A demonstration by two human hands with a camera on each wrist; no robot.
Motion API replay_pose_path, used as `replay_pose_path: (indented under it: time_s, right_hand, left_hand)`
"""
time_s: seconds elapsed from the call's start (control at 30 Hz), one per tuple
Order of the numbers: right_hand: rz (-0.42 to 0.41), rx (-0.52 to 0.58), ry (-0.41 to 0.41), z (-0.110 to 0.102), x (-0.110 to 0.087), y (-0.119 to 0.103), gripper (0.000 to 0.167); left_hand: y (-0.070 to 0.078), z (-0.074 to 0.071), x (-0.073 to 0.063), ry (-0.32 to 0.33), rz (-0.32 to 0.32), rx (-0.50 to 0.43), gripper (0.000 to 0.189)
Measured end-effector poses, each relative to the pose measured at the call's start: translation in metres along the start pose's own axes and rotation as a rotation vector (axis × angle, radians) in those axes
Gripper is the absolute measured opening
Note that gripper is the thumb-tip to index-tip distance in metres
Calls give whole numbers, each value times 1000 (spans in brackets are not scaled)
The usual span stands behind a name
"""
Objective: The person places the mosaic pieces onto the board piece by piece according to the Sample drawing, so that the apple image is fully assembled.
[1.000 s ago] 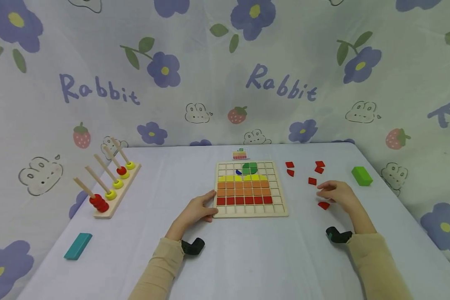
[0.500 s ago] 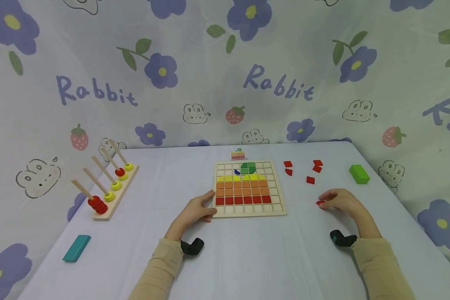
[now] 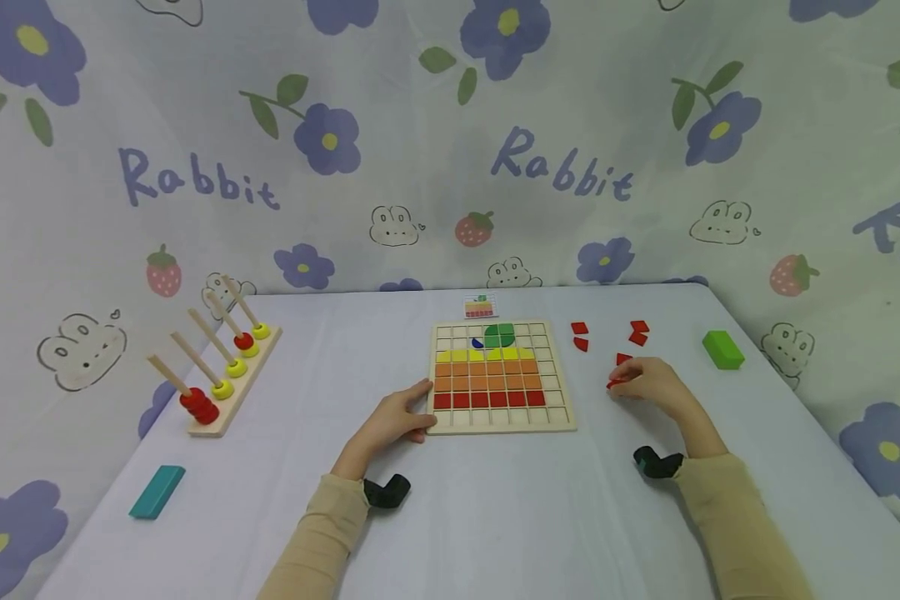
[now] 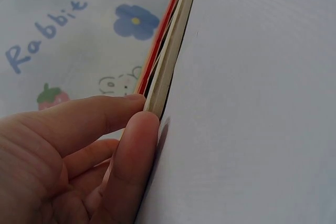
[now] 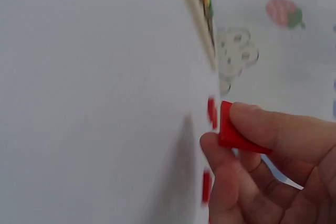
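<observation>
Between the thumb and fingers of my right hand [image 3: 656, 387] is pinched a small red quarter-round puzzle piece [image 5: 233, 132], lifted off the table in the right wrist view. The wooden grid board [image 3: 558, 404] lies at the middle, with rows of red, orange and yellow pieces, a green top and a small blue piece. My left hand [image 3: 392, 421] rests at its near-left edge, thumb and index finger touching the rim beside the corner [image 4: 152, 103]. Loose red pieces [image 3: 638, 338] lie right of the board, one [image 3: 624, 359] just behind my right hand.
A small picture card [image 3: 481, 307] stands behind the board. At the left is a wooden peg stand [image 3: 243, 392] with red and yellow beads, and nearer a teal block [image 3: 157, 492]. A green block [image 3: 723, 350] lies at the right.
My right hand has lowered to the nearest red quarter-round piece, pinched it and carried it left and away from me. My left hand has stayed at the board.
</observation>
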State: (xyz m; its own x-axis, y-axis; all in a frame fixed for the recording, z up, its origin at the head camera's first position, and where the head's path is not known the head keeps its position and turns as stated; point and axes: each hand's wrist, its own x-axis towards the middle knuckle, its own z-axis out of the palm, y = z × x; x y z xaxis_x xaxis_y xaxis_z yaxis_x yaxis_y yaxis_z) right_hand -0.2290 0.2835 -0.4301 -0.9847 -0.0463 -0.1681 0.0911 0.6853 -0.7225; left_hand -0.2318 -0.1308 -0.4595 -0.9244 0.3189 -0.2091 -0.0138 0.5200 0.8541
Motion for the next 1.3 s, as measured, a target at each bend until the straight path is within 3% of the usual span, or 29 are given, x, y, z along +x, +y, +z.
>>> replay_pose_path:
  time_s: [0.17,0.3,0.57,0.73,0.87,1.3]
  right_hand:
    - [-29,38,-52,26,20,-44,30]
    - [-82,40,-111,58,30,-81,25]
    - [-217,54,-286,123,34,-136,14]
    - [-297,39,-350,151,36,-151,11]
    - [-326,-10,-337,164,38,-156,8]
    - [-388,-148,-291,175,35,-162,7]
  left_hand:
    - [0,0,0,-2,-1,-5,70]
    - [0,0,0,-5,-1,-15,69]
    - [-3,-1,2,-7,-1,-15,68]
    - [-4,-2,3,-16,13,-30,62]
    - [-5,-2,4,-21,30,-34,60]
    - [-10,-1,6,-39,56,-33,60]
